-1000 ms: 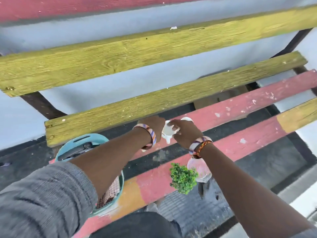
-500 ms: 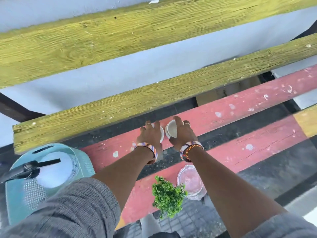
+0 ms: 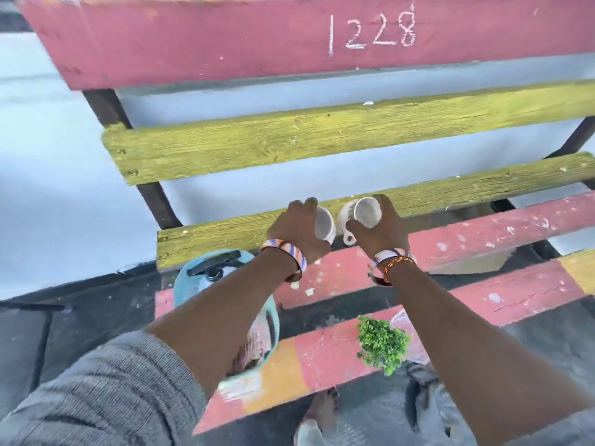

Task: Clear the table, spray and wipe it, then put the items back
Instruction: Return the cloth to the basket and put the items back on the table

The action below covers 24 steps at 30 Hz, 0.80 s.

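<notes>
Slatted table (image 3: 483,233), left hand (image 3: 297,230) gripping white cup (image 3: 323,224), right hand (image 3: 378,235) gripping tilted white mug (image 3: 360,214) beside it

Both arms reach forward, bare from the elbow down, the left one with a grey sleeve (image 3: 96,391) pushed up above the elbow. The left hand (image 3: 297,230) is palm down, fingers curled around the far side of a white cup (image 3: 324,224), thumb side toward the right hand. The right hand (image 3: 383,231) grips a second cup (image 3: 363,214) tilted with its mouth toward the camera, fingers over its rim, thumb below. The two hands sit just beside each other. Each wrist carries a striped band; the right wrist also bears an orange beaded bracelet (image 3: 396,263).
</notes>
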{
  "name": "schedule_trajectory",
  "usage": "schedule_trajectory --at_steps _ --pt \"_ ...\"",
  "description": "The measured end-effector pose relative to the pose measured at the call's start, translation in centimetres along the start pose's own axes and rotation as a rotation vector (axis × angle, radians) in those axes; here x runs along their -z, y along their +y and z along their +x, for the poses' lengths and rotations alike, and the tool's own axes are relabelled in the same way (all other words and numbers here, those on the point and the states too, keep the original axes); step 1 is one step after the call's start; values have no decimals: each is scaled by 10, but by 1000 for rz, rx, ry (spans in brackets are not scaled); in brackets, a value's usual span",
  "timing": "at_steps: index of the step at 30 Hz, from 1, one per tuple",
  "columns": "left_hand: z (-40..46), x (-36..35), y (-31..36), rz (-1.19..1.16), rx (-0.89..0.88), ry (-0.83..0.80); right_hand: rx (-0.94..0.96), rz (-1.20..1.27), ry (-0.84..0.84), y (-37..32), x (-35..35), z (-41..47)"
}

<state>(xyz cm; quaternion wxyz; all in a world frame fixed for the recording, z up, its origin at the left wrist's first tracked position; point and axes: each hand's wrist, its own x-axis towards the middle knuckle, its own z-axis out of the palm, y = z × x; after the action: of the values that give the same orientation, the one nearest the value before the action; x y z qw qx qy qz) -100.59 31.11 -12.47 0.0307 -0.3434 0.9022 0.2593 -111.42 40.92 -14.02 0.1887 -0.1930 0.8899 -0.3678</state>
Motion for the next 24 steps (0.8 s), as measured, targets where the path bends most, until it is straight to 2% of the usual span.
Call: schedule_trajectory --at_steps 5,8,12,19,24 --pt "-120 107 -86 5 -17 275 147 201 24 -112 -51 -112" --pt "-191 160 -153 -21 88 406 272 290 -30 -174 -100 -180" --pt "-288 224 -251 -31 273 550 404 341 -199 -249 -177 -271" --pt "-391 281 -395 -124 481 752 559 273 -483 -337 -294 -363" --pt "-416 299 -492 -202 569 822 543 310 -516 -384 -382 -395"
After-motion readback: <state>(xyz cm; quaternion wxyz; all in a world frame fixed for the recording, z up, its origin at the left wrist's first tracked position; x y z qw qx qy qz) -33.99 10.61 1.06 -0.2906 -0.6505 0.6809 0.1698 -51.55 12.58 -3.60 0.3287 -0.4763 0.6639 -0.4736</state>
